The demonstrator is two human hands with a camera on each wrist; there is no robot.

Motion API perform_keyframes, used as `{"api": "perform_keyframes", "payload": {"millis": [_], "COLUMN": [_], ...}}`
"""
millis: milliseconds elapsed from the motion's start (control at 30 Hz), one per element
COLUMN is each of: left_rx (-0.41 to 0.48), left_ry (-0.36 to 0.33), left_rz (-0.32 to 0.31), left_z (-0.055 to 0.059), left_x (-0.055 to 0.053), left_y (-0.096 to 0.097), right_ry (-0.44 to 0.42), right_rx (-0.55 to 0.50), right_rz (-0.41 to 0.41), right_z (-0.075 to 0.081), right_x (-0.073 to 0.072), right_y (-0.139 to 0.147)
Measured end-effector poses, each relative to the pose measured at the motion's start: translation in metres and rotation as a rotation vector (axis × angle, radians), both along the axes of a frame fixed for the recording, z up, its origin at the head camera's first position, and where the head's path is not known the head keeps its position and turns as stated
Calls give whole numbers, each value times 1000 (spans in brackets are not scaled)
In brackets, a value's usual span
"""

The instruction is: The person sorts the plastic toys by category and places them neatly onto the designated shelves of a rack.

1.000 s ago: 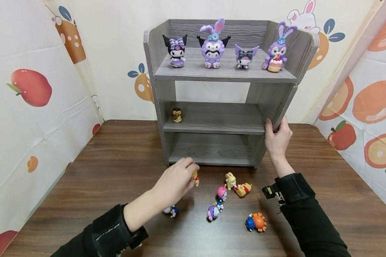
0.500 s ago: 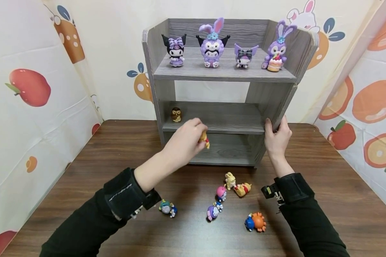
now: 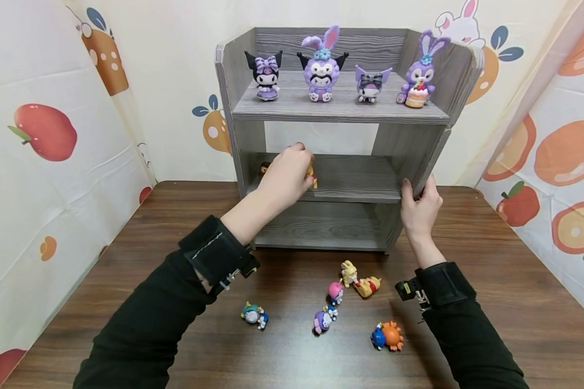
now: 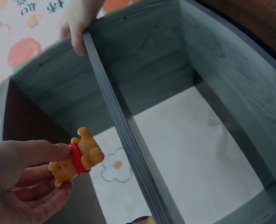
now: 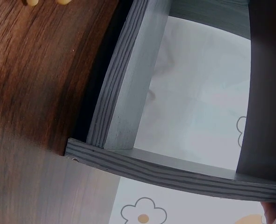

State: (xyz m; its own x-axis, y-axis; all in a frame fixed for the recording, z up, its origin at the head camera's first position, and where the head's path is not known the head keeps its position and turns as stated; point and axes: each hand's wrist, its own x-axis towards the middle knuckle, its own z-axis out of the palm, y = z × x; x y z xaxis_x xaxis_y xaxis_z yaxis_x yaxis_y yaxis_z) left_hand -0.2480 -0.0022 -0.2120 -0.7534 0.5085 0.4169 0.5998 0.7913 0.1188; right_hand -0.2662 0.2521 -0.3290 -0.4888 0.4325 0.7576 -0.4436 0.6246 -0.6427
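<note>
My left hand (image 3: 286,175) pinches a small yellow bear figurine (image 4: 84,158) in a red shirt between thumb and fingers, at the middle shelf's height. The left wrist view shows the bear lying sideways in the grip. Behind that hand an owl figurine (image 3: 264,169) stands on the middle level, partly hidden. A grey wooden shelf unit (image 3: 355,178) stands on the table. Its right side panel is gripped by my right hand (image 3: 420,208), thumb at the front edge and fingers on the outer face. Only a bit of that hand appears in the right wrist view.
Purple figurines, including a rabbit with a cake (image 3: 417,84), stand along the top shelf. On the brown table (image 3: 194,216) lie several small figurines: a yellow rabbit (image 3: 348,274), another bear (image 3: 367,287), a pink-topped one (image 3: 335,292), an orange crab (image 3: 392,336) and others.
My left hand has lifted the bear figurine from near the tabletop, up and slightly right, to the middle shelf. The right hand has stayed on the side panel.
</note>
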Motion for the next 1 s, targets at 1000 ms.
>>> {"api": "perform_keyframes", "payload": {"millis": [1000], "left_rx": [-129], "left_ry": [-45], "left_rz": [3], "left_z": [-9], "left_x": [-34], "left_y": [12], "right_ry": [2], "right_rx": [-17], "right_rz": [3], "right_z": [1], "right_x": [0], "right_y": [-2]}}
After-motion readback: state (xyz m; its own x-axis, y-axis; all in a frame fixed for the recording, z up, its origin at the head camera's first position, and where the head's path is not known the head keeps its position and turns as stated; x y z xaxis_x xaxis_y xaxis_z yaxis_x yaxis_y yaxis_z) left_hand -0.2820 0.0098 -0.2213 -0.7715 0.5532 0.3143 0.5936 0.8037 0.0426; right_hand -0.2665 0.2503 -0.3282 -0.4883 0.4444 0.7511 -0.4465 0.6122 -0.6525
